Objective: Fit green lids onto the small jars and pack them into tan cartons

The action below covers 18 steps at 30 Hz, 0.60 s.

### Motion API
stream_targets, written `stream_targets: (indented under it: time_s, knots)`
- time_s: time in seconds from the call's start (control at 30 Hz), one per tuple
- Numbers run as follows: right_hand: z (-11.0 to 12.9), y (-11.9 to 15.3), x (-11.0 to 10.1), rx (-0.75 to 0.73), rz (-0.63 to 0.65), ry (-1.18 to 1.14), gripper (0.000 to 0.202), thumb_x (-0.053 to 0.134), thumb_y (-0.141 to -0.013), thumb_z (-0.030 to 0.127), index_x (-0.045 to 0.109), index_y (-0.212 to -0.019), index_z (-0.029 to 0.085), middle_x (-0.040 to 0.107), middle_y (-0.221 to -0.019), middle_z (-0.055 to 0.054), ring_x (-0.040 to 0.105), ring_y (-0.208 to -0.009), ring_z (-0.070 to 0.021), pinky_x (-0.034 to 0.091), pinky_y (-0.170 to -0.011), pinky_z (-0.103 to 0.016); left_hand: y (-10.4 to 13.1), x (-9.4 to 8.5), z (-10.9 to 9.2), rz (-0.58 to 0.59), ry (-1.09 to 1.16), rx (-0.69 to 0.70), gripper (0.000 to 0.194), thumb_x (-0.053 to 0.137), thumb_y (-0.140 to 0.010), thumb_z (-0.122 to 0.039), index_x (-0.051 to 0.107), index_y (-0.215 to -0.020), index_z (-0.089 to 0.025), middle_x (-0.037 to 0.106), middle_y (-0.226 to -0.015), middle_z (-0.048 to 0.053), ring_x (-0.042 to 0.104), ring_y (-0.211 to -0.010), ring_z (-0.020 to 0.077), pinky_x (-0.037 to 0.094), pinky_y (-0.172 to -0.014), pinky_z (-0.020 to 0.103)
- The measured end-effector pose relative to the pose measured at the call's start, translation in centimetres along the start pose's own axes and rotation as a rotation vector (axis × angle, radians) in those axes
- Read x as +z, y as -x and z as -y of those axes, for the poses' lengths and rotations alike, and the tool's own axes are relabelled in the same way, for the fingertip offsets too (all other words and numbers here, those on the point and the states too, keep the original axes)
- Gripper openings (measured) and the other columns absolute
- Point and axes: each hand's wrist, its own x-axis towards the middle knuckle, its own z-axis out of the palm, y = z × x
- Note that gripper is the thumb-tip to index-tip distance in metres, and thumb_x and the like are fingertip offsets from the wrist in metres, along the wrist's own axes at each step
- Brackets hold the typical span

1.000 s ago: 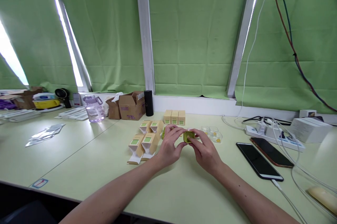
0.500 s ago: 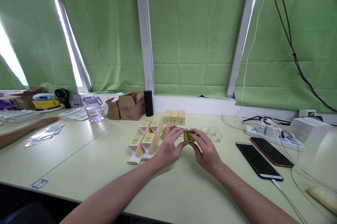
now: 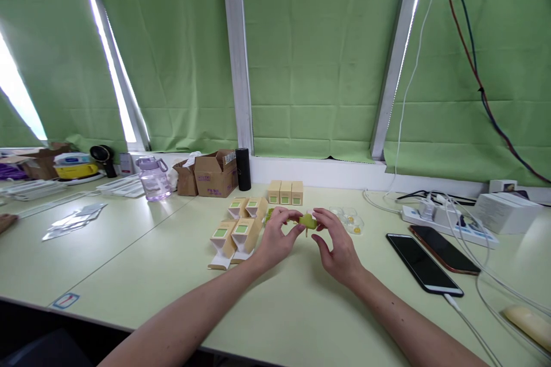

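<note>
Over the table, my left hand (image 3: 279, 238) pinches a small olive-green piece (image 3: 307, 221) between thumb and fingers. A thin stem-like bit hangs below the piece; its exact kind is unclear. My right hand (image 3: 338, 243) is at the piece's right side, fingertips at its edge and thumb spread away from it. To the left are several small kraft boxes with green labels (image 3: 246, 228), the front ones with flaps open. Partly hidden behind my left hand are more green pieces (image 3: 268, 215). Beyond my right hand lie clear plastic cups (image 3: 352, 221) with yellow bits inside.
Three upright kraft boxes (image 3: 285, 192) stand farther back. On the right lie two phones (image 3: 424, 263), cables and a power strip (image 3: 447, 224). A water jug (image 3: 154, 178), cardboard cartons (image 3: 215, 173) and clear packets (image 3: 75, 220) are leftward. Another person's hand (image 3: 6, 221) shows at the left edge.
The green piece has been turned, so its hollow no longer faces me and its stem-like bit shows below. My right thumb has come off it. The other person's arm has drawn back left.
</note>
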Motion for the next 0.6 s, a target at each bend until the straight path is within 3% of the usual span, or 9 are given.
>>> stream_targets:
  time_s: [0.23,0.43,0.6]
  knots:
    - [-0.26,0.15,0.14,0.005,0.021,0.008,0.054,0.046,-0.098,0.007,0.045,-0.147,0.030,0.052,-0.141,-0.015,0.064,-0.107,-0.0242,0.063,-0.085,-0.043,-0.15,0.04,-0.24,-0.014,-0.017,-0.074,0.017,0.067,-0.092,-0.036,0.072,-0.092,-0.020,0.069,-0.089,0.004,0.068,-0.085,0.0187,0.057,-0.078,0.034]
    - [-0.36,0.16,0.22,0.032,0.016,0.000,0.048,0.048,-0.098,0.009,0.050,-0.143,0.028,0.057,-0.138,-0.014,0.067,-0.094,-0.0217,0.062,-0.080,-0.040,-0.37,0.15,-0.85,0.077,0.071,-0.218,0.027,0.062,-0.095,-0.041,0.072,-0.083,-0.019,0.073,-0.074,0.002,0.067,-0.071,0.0169,0.052,-0.067,0.028]
    - [-0.18,0.09,0.16,0.168,0.027,-0.088,0.044,0.058,-0.096,0.019,0.055,-0.139,0.028,0.063,-0.135,-0.012,0.065,-0.073,-0.0164,0.061,-0.079,-0.041,-0.48,-0.18,-0.54,0.071,-0.038,-0.130,0.042,0.053,-0.100,-0.043,0.069,-0.070,-0.019,0.068,-0.072,0.003,0.063,-0.072,0.0175,0.050,-0.068,0.030]
